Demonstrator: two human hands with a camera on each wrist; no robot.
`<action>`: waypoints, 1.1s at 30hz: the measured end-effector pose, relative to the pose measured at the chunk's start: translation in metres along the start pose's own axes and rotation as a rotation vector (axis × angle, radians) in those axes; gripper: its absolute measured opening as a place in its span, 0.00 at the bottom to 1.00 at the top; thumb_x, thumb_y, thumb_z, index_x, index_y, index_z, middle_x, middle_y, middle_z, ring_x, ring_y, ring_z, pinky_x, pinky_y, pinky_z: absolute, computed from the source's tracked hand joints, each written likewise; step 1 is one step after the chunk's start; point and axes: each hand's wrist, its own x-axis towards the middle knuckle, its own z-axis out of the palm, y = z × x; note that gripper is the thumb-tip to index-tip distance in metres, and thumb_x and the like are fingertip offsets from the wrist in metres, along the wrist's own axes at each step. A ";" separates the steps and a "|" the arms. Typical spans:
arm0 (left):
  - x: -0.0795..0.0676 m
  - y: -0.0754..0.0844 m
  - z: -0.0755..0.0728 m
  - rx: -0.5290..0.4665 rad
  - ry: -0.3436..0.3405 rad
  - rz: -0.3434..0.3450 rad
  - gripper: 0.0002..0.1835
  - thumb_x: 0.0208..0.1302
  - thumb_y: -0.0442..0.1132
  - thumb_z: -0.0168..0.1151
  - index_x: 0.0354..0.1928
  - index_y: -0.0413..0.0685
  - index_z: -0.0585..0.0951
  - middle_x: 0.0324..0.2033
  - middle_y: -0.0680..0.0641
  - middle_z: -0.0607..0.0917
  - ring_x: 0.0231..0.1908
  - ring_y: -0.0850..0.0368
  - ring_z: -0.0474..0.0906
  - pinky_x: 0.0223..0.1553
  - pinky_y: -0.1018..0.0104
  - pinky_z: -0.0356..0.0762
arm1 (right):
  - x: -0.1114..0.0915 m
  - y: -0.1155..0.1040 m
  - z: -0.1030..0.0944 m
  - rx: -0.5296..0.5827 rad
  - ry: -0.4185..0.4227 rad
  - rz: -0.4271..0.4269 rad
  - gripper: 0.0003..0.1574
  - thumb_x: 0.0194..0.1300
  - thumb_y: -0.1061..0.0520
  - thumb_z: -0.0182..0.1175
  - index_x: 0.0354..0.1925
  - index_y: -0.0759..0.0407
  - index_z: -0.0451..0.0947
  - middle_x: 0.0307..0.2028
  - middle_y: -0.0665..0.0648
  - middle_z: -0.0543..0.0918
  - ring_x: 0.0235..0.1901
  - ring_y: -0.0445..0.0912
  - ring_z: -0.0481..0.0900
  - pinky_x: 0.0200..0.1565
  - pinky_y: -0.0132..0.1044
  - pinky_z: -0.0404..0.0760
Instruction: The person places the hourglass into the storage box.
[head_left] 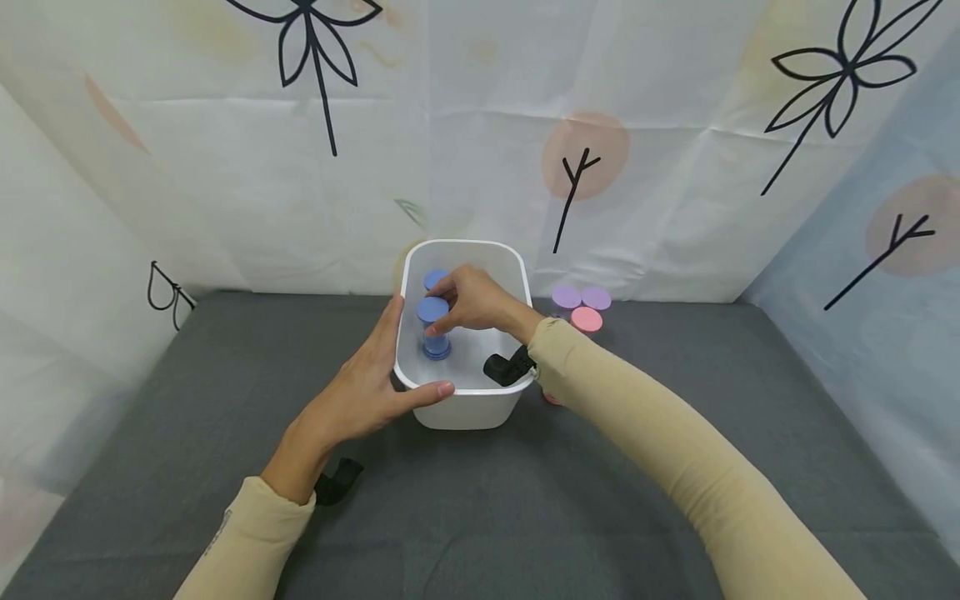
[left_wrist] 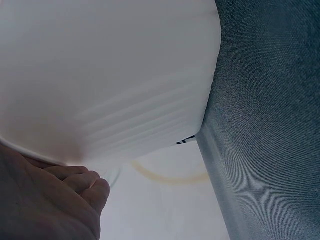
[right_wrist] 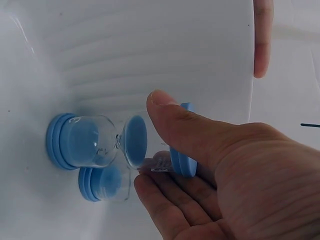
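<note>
A white plastic bin (head_left: 468, 410) stands upright, with two blue-capped hourglasses inside near its left wall. My right hand (head_left: 480, 302) reaches into the bin and holds the nearer hourglass (right_wrist: 90, 142) by its upper part, thumb on one side and fingers on the other. This hourglass stands on the bin floor with blue sand in both bulbs. Just behind it is the second hourglass (right_wrist: 105, 184), partly hidden by the right fingers. My left hand (head_left: 352, 396) rests against the bin's left side, fingers straight along the outer wall and thumb lying across the front rim.
Right of the bin stand two purple-capped pieces (head_left: 581, 297) and a pink-capped one (head_left: 587, 319), partly covered by the right sleeve. A reddish edge (head_left: 552, 399) shows under the right forearm. Dark grey cloth (head_left: 480, 517) covers the table; a printed curtain (head_left: 480, 167) hangs behind.
</note>
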 end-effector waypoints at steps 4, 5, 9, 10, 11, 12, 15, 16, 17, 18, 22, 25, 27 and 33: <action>0.000 -0.001 -0.001 -0.001 0.002 0.003 0.67 0.60 0.65 0.70 0.80 0.57 0.29 0.80 0.55 0.34 0.76 0.47 0.49 0.68 0.39 0.58 | 0.000 -0.001 0.000 0.002 0.012 0.008 0.36 0.50 0.60 0.81 0.57 0.67 0.82 0.51 0.60 0.87 0.51 0.48 0.84 0.52 0.33 0.79; 0.000 -0.001 -0.001 -0.002 0.003 0.003 0.67 0.60 0.64 0.70 0.80 0.57 0.29 0.80 0.54 0.34 0.76 0.47 0.49 0.68 0.39 0.58 | 0.000 -0.001 0.000 0.005 0.017 0.011 0.36 0.50 0.59 0.81 0.57 0.67 0.82 0.51 0.60 0.86 0.52 0.48 0.84 0.53 0.33 0.79; 0.000 -0.001 -0.001 -0.014 0.006 0.011 0.67 0.59 0.64 0.70 0.80 0.59 0.29 0.80 0.55 0.35 0.76 0.49 0.51 0.68 0.40 0.59 | -0.002 -0.002 -0.002 0.025 0.044 0.020 0.37 0.49 0.57 0.82 0.57 0.67 0.82 0.52 0.59 0.87 0.52 0.48 0.84 0.53 0.34 0.79; -0.001 -0.001 -0.001 -0.016 0.007 0.010 0.67 0.59 0.64 0.70 0.80 0.59 0.29 0.80 0.55 0.35 0.76 0.49 0.50 0.69 0.40 0.58 | -0.002 -0.002 -0.003 0.036 0.051 0.024 0.38 0.49 0.57 0.82 0.57 0.67 0.82 0.51 0.59 0.87 0.53 0.49 0.84 0.53 0.35 0.79; 0.000 -0.001 0.000 -0.018 0.006 0.009 0.67 0.59 0.64 0.70 0.80 0.59 0.29 0.80 0.55 0.35 0.76 0.49 0.50 0.69 0.40 0.58 | -0.003 -0.002 -0.003 0.049 0.057 0.028 0.38 0.49 0.57 0.82 0.57 0.68 0.82 0.51 0.60 0.87 0.53 0.49 0.84 0.53 0.35 0.79; -0.001 -0.001 0.000 -0.019 0.006 0.007 0.66 0.59 0.64 0.70 0.80 0.60 0.29 0.80 0.56 0.35 0.76 0.49 0.50 0.69 0.40 0.58 | -0.004 -0.002 -0.004 0.063 0.063 0.032 0.37 0.50 0.57 0.81 0.57 0.68 0.82 0.51 0.60 0.87 0.53 0.50 0.84 0.54 0.35 0.79; -0.001 -0.001 0.000 -0.019 0.007 -0.002 0.66 0.59 0.65 0.70 0.80 0.59 0.29 0.80 0.56 0.35 0.76 0.48 0.50 0.69 0.40 0.58 | -0.006 -0.004 -0.006 0.103 0.088 0.039 0.37 0.50 0.56 0.81 0.57 0.68 0.82 0.51 0.61 0.87 0.53 0.51 0.84 0.53 0.36 0.80; -0.001 -0.001 0.000 -0.018 0.007 -0.004 0.66 0.59 0.65 0.70 0.80 0.59 0.29 0.80 0.56 0.35 0.76 0.48 0.50 0.69 0.40 0.58 | -0.006 -0.005 -0.007 0.117 0.101 0.041 0.36 0.51 0.56 0.81 0.56 0.68 0.82 0.51 0.61 0.87 0.53 0.50 0.85 0.53 0.36 0.80; -0.001 -0.001 0.001 -0.019 0.009 -0.004 0.67 0.59 0.65 0.70 0.80 0.59 0.29 0.80 0.56 0.35 0.76 0.48 0.50 0.69 0.40 0.58 | -0.007 -0.006 -0.007 0.129 0.113 0.039 0.36 0.51 0.56 0.81 0.56 0.68 0.82 0.50 0.61 0.87 0.52 0.50 0.85 0.52 0.36 0.80; 0.000 -0.001 0.001 -0.016 0.010 -0.004 0.67 0.59 0.65 0.70 0.80 0.59 0.29 0.80 0.56 0.35 0.76 0.49 0.51 0.69 0.40 0.58 | -0.008 -0.007 -0.008 0.140 0.126 0.037 0.35 0.51 0.56 0.81 0.56 0.68 0.82 0.49 0.60 0.87 0.51 0.49 0.85 0.52 0.36 0.81; 0.000 -0.002 0.002 -0.023 0.017 0.005 0.67 0.59 0.64 0.71 0.81 0.59 0.30 0.80 0.54 0.37 0.76 0.49 0.51 0.69 0.40 0.57 | -0.012 -0.012 -0.014 0.190 0.155 0.016 0.35 0.52 0.56 0.80 0.57 0.68 0.82 0.48 0.60 0.88 0.47 0.46 0.87 0.50 0.36 0.82; 0.001 -0.001 0.002 -0.028 0.021 0.010 0.67 0.58 0.64 0.71 0.81 0.58 0.30 0.80 0.52 0.39 0.75 0.50 0.52 0.69 0.41 0.58 | -0.019 -0.019 -0.022 0.244 0.144 -0.011 0.34 0.54 0.57 0.79 0.56 0.68 0.82 0.48 0.60 0.88 0.48 0.45 0.86 0.50 0.37 0.82; 0.000 -0.001 0.001 -0.027 0.021 0.009 0.67 0.58 0.64 0.71 0.81 0.58 0.31 0.80 0.52 0.40 0.75 0.50 0.53 0.69 0.41 0.58 | -0.025 -0.024 -0.030 0.276 0.135 -0.041 0.32 0.55 0.58 0.79 0.56 0.67 0.82 0.48 0.60 0.88 0.48 0.46 0.87 0.51 0.38 0.82; 0.000 -0.001 0.001 -0.038 0.019 0.017 0.66 0.58 0.64 0.72 0.80 0.65 0.30 0.79 0.57 0.40 0.75 0.52 0.52 0.69 0.39 0.58 | -0.057 -0.032 -0.052 0.348 0.166 -0.124 0.31 0.57 0.58 0.77 0.57 0.65 0.82 0.49 0.58 0.87 0.50 0.48 0.86 0.53 0.40 0.81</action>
